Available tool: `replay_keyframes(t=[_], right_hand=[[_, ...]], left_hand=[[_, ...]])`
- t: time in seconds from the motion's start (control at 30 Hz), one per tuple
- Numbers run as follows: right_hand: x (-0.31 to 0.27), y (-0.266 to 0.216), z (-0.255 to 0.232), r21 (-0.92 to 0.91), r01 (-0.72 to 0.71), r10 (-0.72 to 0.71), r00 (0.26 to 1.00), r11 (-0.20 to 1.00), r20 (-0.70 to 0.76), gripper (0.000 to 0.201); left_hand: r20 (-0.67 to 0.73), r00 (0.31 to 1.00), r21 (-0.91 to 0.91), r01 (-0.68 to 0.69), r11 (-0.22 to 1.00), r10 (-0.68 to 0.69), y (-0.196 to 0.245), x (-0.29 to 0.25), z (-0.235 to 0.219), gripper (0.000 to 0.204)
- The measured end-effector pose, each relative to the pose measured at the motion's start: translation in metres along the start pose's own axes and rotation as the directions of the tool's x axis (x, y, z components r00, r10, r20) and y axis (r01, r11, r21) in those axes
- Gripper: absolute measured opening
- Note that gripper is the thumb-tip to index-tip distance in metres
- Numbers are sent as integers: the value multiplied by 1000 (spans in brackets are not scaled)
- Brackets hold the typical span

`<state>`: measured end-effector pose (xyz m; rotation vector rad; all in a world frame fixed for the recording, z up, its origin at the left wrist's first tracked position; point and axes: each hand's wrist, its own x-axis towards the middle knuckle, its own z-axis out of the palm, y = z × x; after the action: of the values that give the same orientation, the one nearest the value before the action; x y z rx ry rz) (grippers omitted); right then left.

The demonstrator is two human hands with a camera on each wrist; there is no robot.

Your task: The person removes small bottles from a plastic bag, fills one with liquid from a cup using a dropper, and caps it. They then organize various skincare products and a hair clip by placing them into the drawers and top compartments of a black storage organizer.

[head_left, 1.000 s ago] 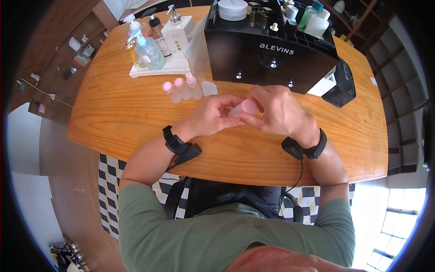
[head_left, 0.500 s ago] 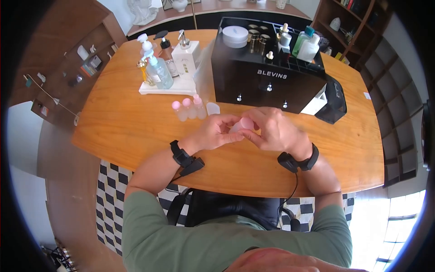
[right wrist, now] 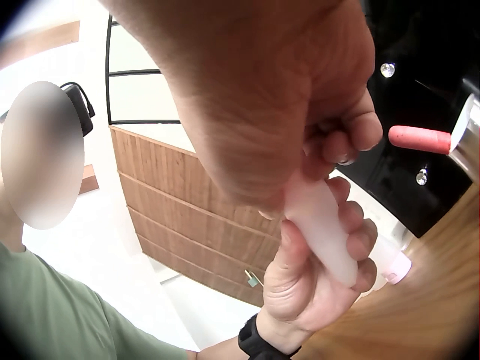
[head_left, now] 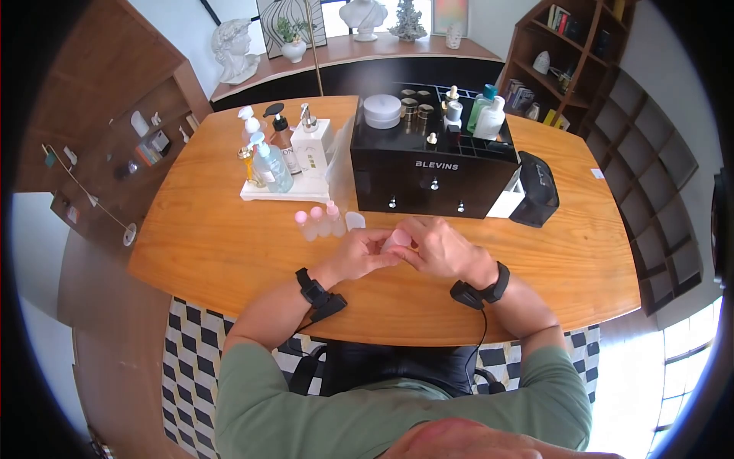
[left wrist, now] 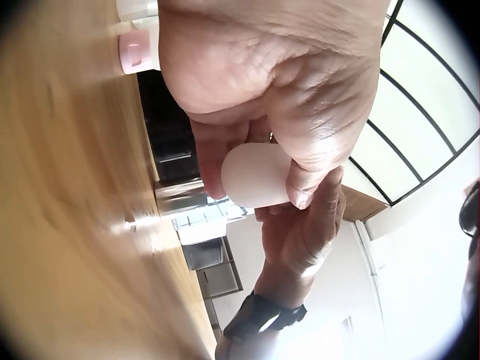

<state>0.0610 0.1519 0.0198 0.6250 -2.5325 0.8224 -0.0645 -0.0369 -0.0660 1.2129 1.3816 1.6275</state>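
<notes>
My left hand (head_left: 361, 253) grips a small translucent white squeeze bottle (right wrist: 330, 234), its thumb on one side and fingers curled round the other. In the left wrist view the rounded end of this bottle shows between thumb and fingers. At the other end is a round pink cap (head_left: 398, 239), which my right hand (head_left: 442, 249) pinches with curled fingers. Both hands are close together over the table, in front of the black drawer box. Left of them stand three small pink-topped bottles (head_left: 316, 223) and a white tube (head_left: 355, 221) upended on its pink cap.
Behind the hands is the black cosmetics box (head_left: 428, 182) with bottles and jars on top. A white tray (head_left: 287, 194) of pump bottles stands at the back left. A black pouch (head_left: 538, 190) lies right of the box. A red stick (right wrist: 420, 139) shows near the drawers.
The head view has tilted up, so the table and hands sit lower in it. Both hands stay on the squeeze bottle, the right fingers shifting slightly about the cap.
</notes>
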Motion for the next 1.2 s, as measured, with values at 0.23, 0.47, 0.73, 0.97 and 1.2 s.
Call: replay_keyframes(t=[0.23,0.47,0.73,0.97,1.2], right_hand=[[1,-5,-5,55,-56,55,998,997,17,23],[-2,-5,-9,73,-38,30,994,997,106,23],[2,-13,-18,157,118,-140,980,981,142,16],[-3,-11,-11,49,77,-81,993,996,83,19],[-4,-15,-9,-11,-36,37,999,999,36,26]], left_hand=[[23,997,-26,68,997,-67,4,-2,-1,32],[72,991,15,114,993,-115,9,-1,-3,32],[192,971,130,117,985,-141,15,-2,-6,25],[112,989,-82,106,991,-96,5,-3,-3,27],[124,989,9,83,997,-83,-1,-4,-10,31]])
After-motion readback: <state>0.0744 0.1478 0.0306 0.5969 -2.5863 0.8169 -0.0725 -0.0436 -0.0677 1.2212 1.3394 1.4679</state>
